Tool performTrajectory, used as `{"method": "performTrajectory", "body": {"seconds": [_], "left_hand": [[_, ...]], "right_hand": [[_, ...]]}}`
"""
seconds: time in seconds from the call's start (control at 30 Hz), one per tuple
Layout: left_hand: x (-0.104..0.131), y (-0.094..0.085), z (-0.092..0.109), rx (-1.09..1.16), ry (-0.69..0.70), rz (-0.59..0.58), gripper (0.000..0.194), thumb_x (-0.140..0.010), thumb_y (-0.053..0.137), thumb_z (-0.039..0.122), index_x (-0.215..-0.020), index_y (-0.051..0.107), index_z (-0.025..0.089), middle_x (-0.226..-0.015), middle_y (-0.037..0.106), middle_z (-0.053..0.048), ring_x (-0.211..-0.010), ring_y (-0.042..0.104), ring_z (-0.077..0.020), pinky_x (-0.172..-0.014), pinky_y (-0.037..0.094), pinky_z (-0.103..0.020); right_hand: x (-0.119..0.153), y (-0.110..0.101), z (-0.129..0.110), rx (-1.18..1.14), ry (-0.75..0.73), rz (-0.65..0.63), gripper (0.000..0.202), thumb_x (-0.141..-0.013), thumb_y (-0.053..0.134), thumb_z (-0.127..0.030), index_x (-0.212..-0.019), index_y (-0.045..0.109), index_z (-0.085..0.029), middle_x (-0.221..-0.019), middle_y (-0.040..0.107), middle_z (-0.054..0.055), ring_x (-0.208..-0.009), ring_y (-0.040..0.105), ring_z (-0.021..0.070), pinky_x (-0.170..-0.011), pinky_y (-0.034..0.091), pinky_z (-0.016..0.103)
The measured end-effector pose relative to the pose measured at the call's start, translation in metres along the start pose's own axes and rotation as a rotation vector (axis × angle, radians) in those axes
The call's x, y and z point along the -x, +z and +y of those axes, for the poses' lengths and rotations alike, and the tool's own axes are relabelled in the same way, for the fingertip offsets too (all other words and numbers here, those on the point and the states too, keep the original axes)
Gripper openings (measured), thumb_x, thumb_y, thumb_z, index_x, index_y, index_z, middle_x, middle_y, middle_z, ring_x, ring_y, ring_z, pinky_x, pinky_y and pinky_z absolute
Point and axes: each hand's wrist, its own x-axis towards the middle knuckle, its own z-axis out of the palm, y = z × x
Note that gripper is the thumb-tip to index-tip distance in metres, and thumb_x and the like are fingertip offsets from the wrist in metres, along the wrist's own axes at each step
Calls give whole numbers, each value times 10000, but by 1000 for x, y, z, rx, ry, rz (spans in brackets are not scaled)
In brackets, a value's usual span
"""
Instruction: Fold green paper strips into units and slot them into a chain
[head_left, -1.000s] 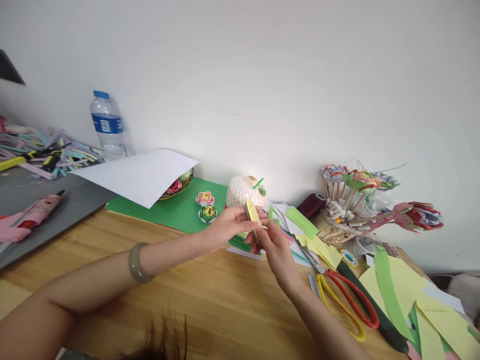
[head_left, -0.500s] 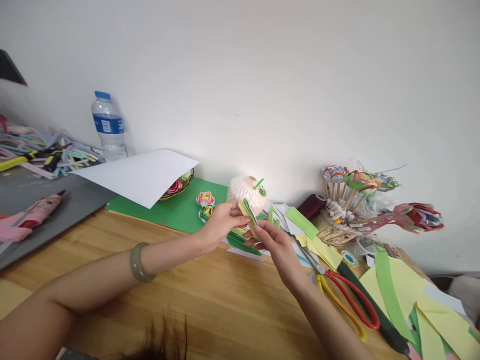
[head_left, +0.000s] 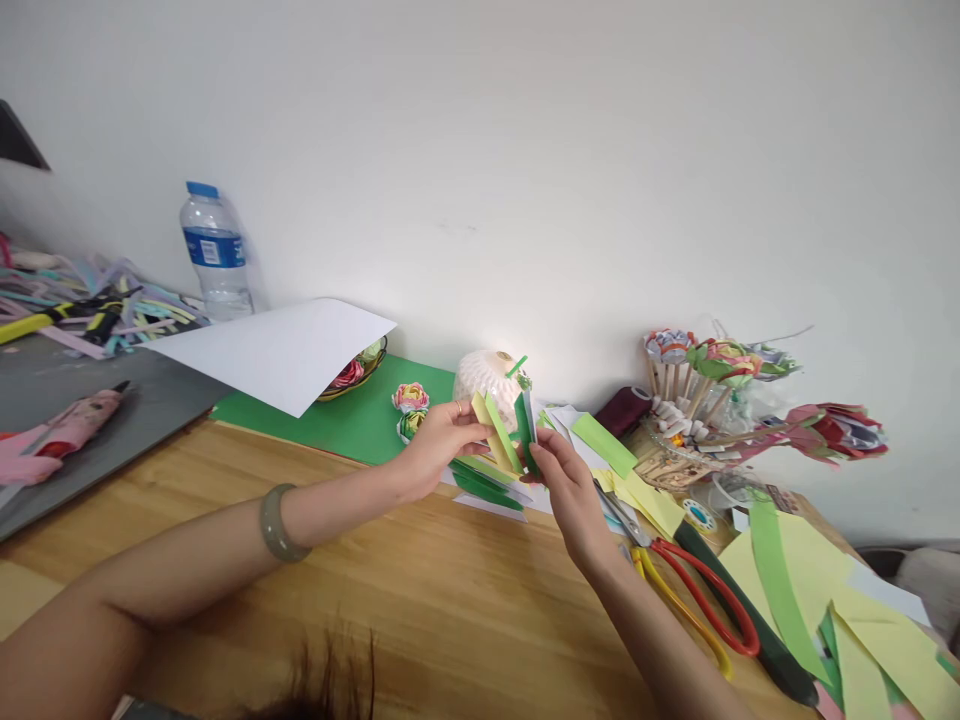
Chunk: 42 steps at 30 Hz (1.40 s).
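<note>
Now, from my head camera, my left hand (head_left: 439, 445) pinches the yellow and light green paper strips (head_left: 491, 435), and my right hand (head_left: 574, 490) pinches the dark green strip (head_left: 524, 430). They sit between my hands, above the far edge of the bench (head_left: 420, 600). Paper is light, thin and bendy, and tears easily, so I hold it near the bottom ends.

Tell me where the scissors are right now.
In the head view, the scissors lie on the wooden table at lower right, just beyond the right hand, beside the yellow and green paper scraps.
</note>
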Motion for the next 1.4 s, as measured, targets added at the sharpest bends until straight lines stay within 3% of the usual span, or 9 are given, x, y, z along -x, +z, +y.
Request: {"method": "performTrajectory", "body": {"seconds": [0.13,0.23,0.33,0.53,0.7,0.87,1.13,1.3,1.4], "left_hand": [[0,1,1,11,-33,10,235,-634,711,236,-832,659,122,-857,680,-69,-824,630,-201,-772,493,-332],[1,2,1,8,-48,8,207,-630,696,202,-817,660,122,-867,679,-69,-831,627,-197,-768,496,-323],[3,3,3,-5,-48,-13,171,-643,680,195,-797,666,122,-864,678,-69,-829,627,-195,-762,494,-311],[3,2,2,-30,-79,45,145,-643,703,236,-731,664,126,-815,678,-65,-809,627,-202,-743,490,-313],[6,4,-2,-14,-71,-30,179,-664,688,253,-798,697,135,-823,688,-52,-793,624,-175,-788,477,-304],[10,7,0,-38,-58,-67,165,-716,633,256,-812,711,147,-817,688,-52,-779,620,-164,-775,474,-292],[9,6,-1,-59,-38,-52,165,-691,694,296,-742,698,139,-766,665,-39,-788,602,-165,-798,461,-302],[6,4,-2,-49,-50,-32,195,-683,713,316,-741,693,131,-779,665,-45,-788,601,-163,-820,460,-310],[6,4,0,-42,-47,-20,195,-674,724,314,-718,688,128,-749,656,-41,-767,601,-162,-818,462,-311]], "right_hand": [[2,1,0,69,-14,120,166,-818,447,-361,-849,521,-216,-685,456,-25,-630,432,146,-575,388,261],[5,4,-3,236,-35,65,244,-755,571,-427,-844,524,-205,-688,474,-27,-613,417,141,-549,351,256],[4,3,-5,336,-45,36,252,-749,572,-434,-701,492,-200,-615,440,-37,-585,392,134,-536,320,252],[2,-4,-4,317,-103,268,303,-796,504,-425,-602,430,-206,-556,378,-43,-559,364,128,-525,296,249],[9,7,-1,500,-165,128,285,-798,500,-428,-615,464,-212,-538,433,-39,-516,367,127,-493,286,249],[6,7,3,670,-177,196,303,-791,506,-458,-607,457,-223,-498,442,-37,-481,361,133,-483,276,256],[1,3,2,601,-112,184,328,-767,529,-460,-589,384,-226,-469,387,-65,-465,354,118,-458,253,242],[4,2,-5,419,-116,76,249,-799,522,-460,-786,487,-214,-682,507,-27,-631,465,154,-573,354,257],[6,2,-9,278,-160,36,260,-867,417,-467,-857,485,-216,-778,513,2,-718,478,167,-636,386,273]]}}
